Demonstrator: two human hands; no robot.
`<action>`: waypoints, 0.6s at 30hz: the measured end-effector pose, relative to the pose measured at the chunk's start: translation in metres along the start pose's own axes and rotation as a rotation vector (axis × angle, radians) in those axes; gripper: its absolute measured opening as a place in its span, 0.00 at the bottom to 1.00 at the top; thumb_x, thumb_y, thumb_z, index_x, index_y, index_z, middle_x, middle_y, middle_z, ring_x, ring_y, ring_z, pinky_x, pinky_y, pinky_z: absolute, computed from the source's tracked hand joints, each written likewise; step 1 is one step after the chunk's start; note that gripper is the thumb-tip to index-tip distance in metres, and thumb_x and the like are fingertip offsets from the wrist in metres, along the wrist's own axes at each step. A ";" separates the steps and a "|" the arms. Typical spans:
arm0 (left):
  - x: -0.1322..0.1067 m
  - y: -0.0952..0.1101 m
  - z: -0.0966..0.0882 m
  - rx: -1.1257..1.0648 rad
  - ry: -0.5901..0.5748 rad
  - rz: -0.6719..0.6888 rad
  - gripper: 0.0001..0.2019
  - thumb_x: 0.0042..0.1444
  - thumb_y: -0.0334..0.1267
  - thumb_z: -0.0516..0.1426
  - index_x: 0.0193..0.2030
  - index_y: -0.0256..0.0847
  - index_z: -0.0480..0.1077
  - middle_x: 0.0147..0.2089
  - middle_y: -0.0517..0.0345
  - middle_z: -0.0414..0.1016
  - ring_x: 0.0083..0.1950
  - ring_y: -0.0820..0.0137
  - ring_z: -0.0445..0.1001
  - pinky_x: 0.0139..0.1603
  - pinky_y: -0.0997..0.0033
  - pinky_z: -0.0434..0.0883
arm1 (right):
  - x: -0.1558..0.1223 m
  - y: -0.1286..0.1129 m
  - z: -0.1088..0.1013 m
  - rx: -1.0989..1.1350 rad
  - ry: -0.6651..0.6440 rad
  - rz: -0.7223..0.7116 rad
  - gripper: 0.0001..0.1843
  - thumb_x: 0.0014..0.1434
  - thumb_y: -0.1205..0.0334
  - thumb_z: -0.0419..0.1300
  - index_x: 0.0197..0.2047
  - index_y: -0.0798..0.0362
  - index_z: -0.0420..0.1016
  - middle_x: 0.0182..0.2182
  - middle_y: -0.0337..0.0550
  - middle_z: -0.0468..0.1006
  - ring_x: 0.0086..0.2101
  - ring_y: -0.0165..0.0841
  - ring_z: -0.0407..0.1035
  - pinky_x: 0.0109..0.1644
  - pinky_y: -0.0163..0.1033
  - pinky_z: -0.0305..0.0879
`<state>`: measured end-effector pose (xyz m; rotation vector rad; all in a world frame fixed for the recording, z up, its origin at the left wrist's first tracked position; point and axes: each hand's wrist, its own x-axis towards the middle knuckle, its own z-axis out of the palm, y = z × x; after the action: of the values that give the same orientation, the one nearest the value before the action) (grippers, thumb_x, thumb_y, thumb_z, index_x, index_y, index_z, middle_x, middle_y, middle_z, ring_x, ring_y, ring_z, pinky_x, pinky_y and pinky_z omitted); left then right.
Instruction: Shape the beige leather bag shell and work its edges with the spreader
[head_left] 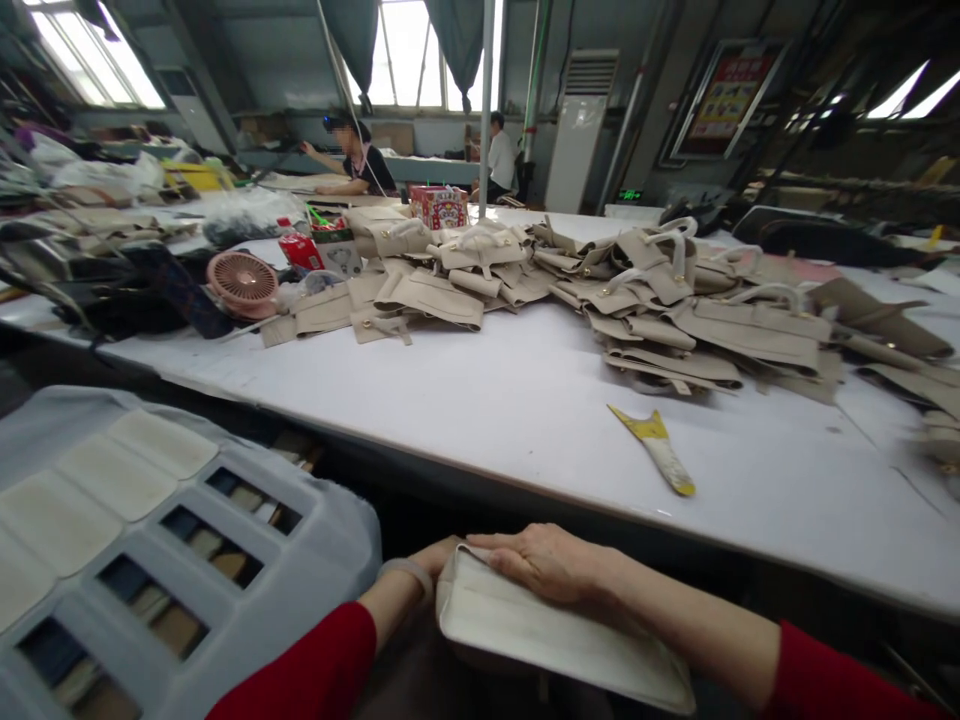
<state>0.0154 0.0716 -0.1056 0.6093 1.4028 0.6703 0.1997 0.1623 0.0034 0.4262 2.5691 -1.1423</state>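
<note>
An off-white bag (555,620) with piped edges lies slantwise low in the head view, a long flat side facing me. My right hand (544,560) rests over its upper edge, with the thumb on the near face and the fingers over the far side. At the bag's left end is my left hand (441,556), gripping the corner; most of its fingers are hidden behind the bag. Beyond both hands, a yellow-and-white scraper-like tool (660,452) lies on the white table (480,400).
Beige handbag pieces with handles (750,330) are heaped across the table. A pink fan (244,283) and a red packet (300,248) stand at left. Nearer is a grey plastic stool or crate (300,590) with slots. Two people (364,165) work further back.
</note>
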 end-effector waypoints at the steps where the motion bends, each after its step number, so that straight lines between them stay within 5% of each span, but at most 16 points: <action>1: -0.002 0.008 -0.007 0.088 -0.024 0.007 0.19 0.61 0.51 0.60 0.34 0.34 0.72 0.31 0.60 0.72 0.33 0.69 0.72 0.39 0.66 0.72 | -0.003 0.003 0.000 0.004 -0.005 -0.011 0.28 0.71 0.45 0.37 0.71 0.35 0.53 0.61 0.45 0.71 0.54 0.48 0.72 0.58 0.52 0.65; 4: -0.011 0.038 -0.023 0.317 -0.116 0.078 0.21 0.56 0.54 0.63 0.31 0.33 0.76 0.29 0.59 0.74 0.35 0.67 0.72 0.42 0.68 0.69 | -0.015 0.012 0.001 -0.006 -0.008 0.010 0.29 0.71 0.44 0.37 0.72 0.37 0.50 0.63 0.48 0.68 0.55 0.50 0.71 0.59 0.54 0.63; 9: -0.036 0.088 -0.026 0.516 -0.340 0.172 0.24 0.51 0.58 0.64 0.42 0.36 0.81 0.36 0.57 0.80 0.40 0.64 0.73 0.42 0.72 0.67 | -0.040 0.026 -0.003 -0.032 -0.060 0.086 0.33 0.70 0.42 0.36 0.72 0.43 0.50 0.59 0.56 0.71 0.51 0.51 0.73 0.56 0.54 0.65; 14: -0.042 0.103 -0.020 0.671 -0.428 0.158 0.21 0.46 0.52 0.66 0.43 0.41 0.81 0.40 0.59 0.81 0.39 0.64 0.74 0.41 0.73 0.68 | -0.072 0.035 -0.013 -0.015 -0.154 0.215 0.33 0.69 0.40 0.37 0.73 0.41 0.45 0.56 0.57 0.74 0.52 0.54 0.73 0.55 0.60 0.65; 18: -0.040 0.106 -0.018 0.749 -0.447 0.167 0.17 0.48 0.51 0.64 0.37 0.41 0.82 0.31 0.62 0.77 0.32 0.70 0.68 0.32 0.76 0.64 | -0.082 0.039 -0.015 0.012 -0.163 0.237 0.33 0.69 0.42 0.41 0.73 0.42 0.47 0.57 0.59 0.74 0.52 0.54 0.72 0.55 0.61 0.66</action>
<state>-0.0108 0.1135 -0.0020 1.3851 1.1570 0.0899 0.2873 0.1863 0.0188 0.5970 2.3017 -1.0620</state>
